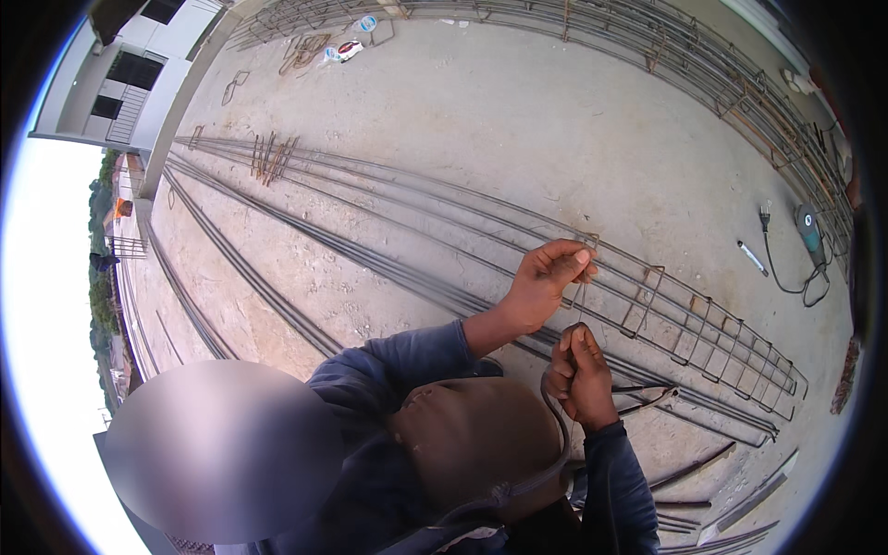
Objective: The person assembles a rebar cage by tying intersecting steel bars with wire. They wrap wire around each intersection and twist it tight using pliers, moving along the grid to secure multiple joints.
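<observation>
Metal wire (580, 313), right of frame centre, might snap if left hand (544, 280) and right hand (584, 381), both pinching it, pull hard.

Teal-bodied power tool (813, 242), black plug (765, 218), slim white pen-like item (751, 258), pale building (159, 42) upper left

A cage of bars (708, 319) lies on the floor (444, 120) at right, its long rods reaching to the far left, where a cluster of hoops (271, 159) sits across them. A bundle of rods (370, 254) lies along its near side, with a second bundle (248, 270) farther left. A person (398, 481) is at near left. At far right lies a power tool (811, 236), a pen (752, 259) left of it; stacked cages (647, 55) line the far edge.
</observation>
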A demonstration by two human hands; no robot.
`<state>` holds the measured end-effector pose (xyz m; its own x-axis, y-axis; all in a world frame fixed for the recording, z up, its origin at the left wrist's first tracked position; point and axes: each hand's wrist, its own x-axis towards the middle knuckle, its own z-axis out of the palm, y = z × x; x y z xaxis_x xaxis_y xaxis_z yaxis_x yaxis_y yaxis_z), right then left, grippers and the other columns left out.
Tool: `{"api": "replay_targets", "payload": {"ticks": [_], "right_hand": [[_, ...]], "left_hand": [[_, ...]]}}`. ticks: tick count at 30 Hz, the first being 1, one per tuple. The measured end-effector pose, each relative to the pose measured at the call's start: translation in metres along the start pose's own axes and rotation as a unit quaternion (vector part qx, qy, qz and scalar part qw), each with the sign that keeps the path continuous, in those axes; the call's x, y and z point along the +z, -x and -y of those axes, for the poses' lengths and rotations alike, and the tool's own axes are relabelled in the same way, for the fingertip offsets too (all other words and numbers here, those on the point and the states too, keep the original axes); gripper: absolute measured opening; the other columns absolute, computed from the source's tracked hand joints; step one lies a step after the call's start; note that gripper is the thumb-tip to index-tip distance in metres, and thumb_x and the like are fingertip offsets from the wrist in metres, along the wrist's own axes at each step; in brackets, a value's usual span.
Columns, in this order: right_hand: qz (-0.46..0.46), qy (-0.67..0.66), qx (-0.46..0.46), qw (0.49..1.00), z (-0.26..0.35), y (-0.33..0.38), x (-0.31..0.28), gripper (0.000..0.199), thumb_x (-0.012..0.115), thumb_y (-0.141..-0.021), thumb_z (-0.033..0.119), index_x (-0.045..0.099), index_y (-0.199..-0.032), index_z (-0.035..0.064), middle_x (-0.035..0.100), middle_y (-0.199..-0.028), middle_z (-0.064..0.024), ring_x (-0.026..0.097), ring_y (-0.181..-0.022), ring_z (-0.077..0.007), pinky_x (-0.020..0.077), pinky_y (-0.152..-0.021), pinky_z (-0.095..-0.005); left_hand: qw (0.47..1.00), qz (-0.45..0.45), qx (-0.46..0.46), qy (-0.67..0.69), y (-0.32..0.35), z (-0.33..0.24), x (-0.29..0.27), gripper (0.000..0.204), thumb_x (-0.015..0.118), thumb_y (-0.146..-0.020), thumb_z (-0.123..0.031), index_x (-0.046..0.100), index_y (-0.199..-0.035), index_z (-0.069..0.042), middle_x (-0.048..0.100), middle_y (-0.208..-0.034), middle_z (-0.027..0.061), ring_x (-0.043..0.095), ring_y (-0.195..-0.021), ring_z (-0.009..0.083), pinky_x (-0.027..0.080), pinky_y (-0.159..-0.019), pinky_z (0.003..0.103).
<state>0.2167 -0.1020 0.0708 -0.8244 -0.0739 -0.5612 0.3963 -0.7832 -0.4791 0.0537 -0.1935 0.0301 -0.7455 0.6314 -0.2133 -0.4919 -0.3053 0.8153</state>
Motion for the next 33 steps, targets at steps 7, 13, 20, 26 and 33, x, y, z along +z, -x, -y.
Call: {"api": "replay_targets", "payload": {"ticks": [7, 13, 20, 26, 33], "right_hand": [[-0.074, 0.226, -0.066, 0.969, 0.013, -0.031, 0.008, 0.031, 0.04, -0.121, 0.034, 0.056, -0.113, 0.0091, 0.045, -0.073, 0.0018, 0.04, -0.058, -0.0055, 0.0382, -0.054, -0.0262], [-0.048, 0.258, -0.031, 0.964, 0.009, -0.053, -0.001, 0.035, 0.042, -0.121, 0.036, 0.059, -0.113, 0.0062, 0.051, -0.075, 0.0001, 0.046, -0.06, -0.0068, 0.0415, -0.055, -0.0266], [-0.037, 0.317, -0.047, 0.947, -0.002, -0.067, 0.007, 0.032, 0.044, -0.12, 0.033, 0.058, -0.121, 0.0041, 0.064, -0.086, -0.0047, 0.055, -0.065, -0.0102, 0.0527, -0.07, -0.0308], [-0.031, 0.36, 0.016, 0.932, -0.005, -0.059, -0.009, 0.034, 0.047, -0.119, 0.031, 0.062, -0.12, 0.0014, 0.067, -0.09, -0.0087, 0.064, -0.078, -0.0147, 0.0563, -0.079, -0.0346], [-0.043, 0.419, -0.073, 0.904, -0.037, -0.063, -0.013, 0.03, 0.049, -0.117, 0.027, 0.063, -0.115, 0.0012, 0.059, -0.084, -0.0136, 0.058, -0.077, -0.0195, 0.0497, -0.077, -0.0393]], "left_hand": [[0.995, -0.011, -0.098, 0.018, 0.001, -0.01, -0.025, 0.03, 0.062, -0.114, -0.032, 0.073, -0.125, -0.006, 0.074, -0.105, 0.0026, 0.066, -0.099, 0.0112, 0.055, -0.089, 0.031], [0.992, 0.002, -0.124, -0.013, 0.019, -0.007, -0.032, 0.036, 0.054, -0.118, -0.036, 0.069, -0.127, -0.005, 0.071, -0.107, 0.0033, 0.066, -0.101, 0.0122, 0.055, -0.089, 0.029], [0.992, -0.053, -0.107, 0.028, 0.012, 0.001, -0.043, 0.028, 0.053, -0.118, -0.034, 0.064, -0.117, -0.008, 0.064, -0.099, 0.0011, 0.068, -0.097, 0.0174, 0.056, -0.086, 0.033], [0.99, -0.088, -0.091, 0.065, 0.007, 0.002, -0.042, 0.023, 0.055, -0.117, -0.032, 0.061, -0.114, -0.011, 0.062, -0.097, 0.0017, 0.068, -0.089, 0.0204, 0.056, -0.086, 0.039], [0.977, -0.098, -0.13, 0.139, 0.011, -0.004, -0.043, 0.021, 0.057, -0.116, -0.033, 0.061, -0.117, -0.012, 0.06, -0.092, 0.0004, 0.062, -0.077, 0.018, 0.053, -0.079, 0.038]]}}
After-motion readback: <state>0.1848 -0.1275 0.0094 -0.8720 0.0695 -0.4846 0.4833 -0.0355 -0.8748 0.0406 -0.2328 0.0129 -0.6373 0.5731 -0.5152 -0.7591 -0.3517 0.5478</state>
